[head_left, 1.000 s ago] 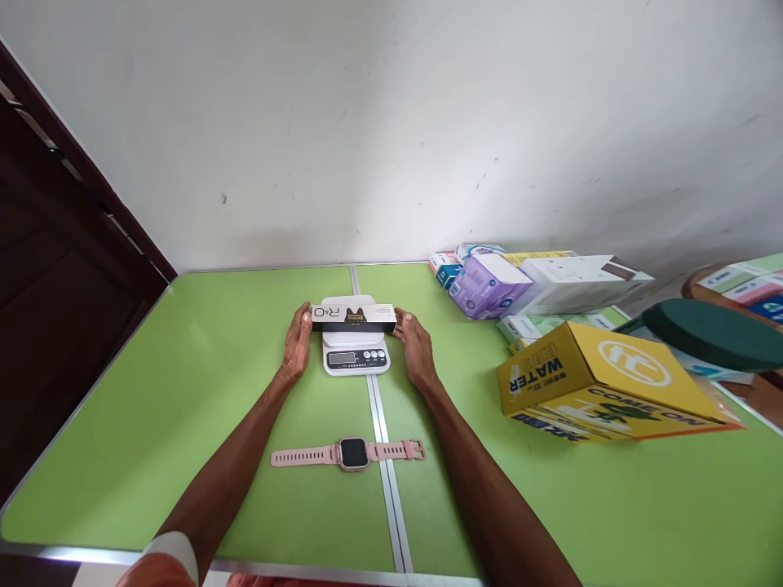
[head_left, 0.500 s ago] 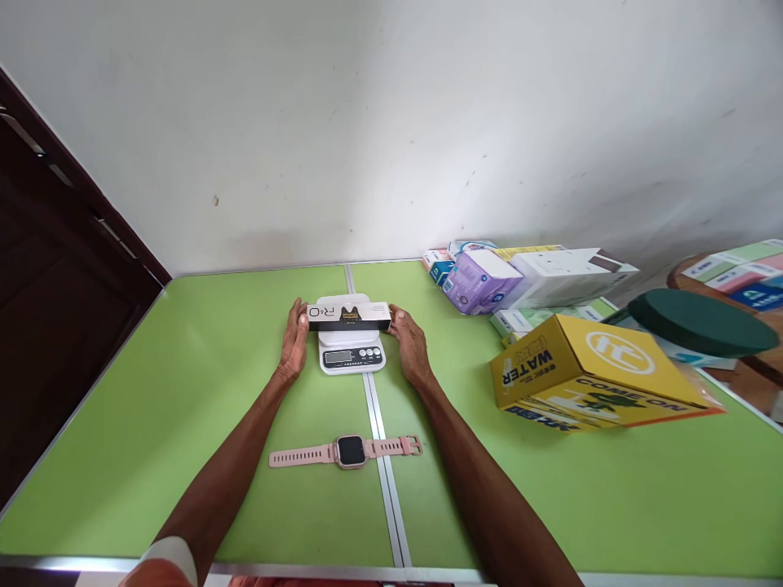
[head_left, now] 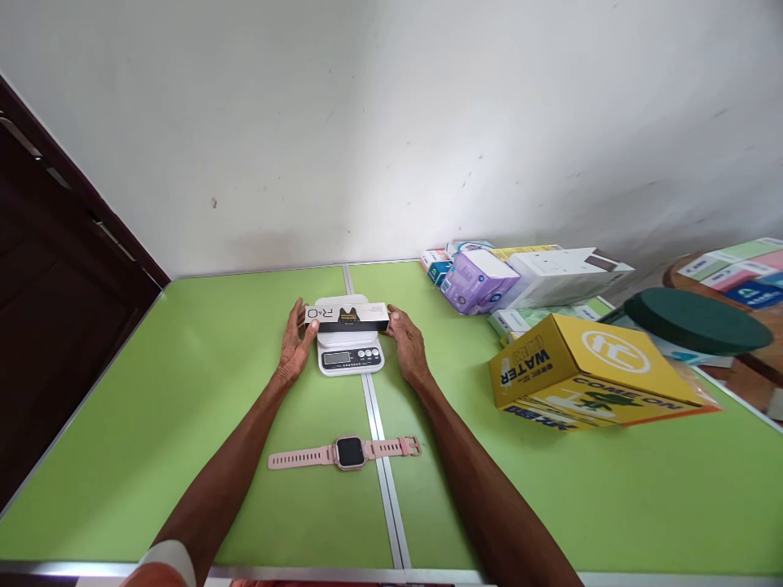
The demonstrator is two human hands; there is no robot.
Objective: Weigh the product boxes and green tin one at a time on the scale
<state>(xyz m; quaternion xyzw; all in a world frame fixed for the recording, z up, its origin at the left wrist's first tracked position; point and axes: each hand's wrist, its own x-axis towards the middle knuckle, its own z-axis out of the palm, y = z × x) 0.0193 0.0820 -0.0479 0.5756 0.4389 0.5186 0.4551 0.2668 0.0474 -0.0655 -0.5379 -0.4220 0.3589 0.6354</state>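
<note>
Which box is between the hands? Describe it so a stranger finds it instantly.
On the green table, find the white scale. Over it, between the left hand and right hand, is a slim black-and-white box; the yellow carton is far bulkier.

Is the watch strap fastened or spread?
Spread: the pink watch lies on the green table, its strap halves pointing opposite ways.
</note>
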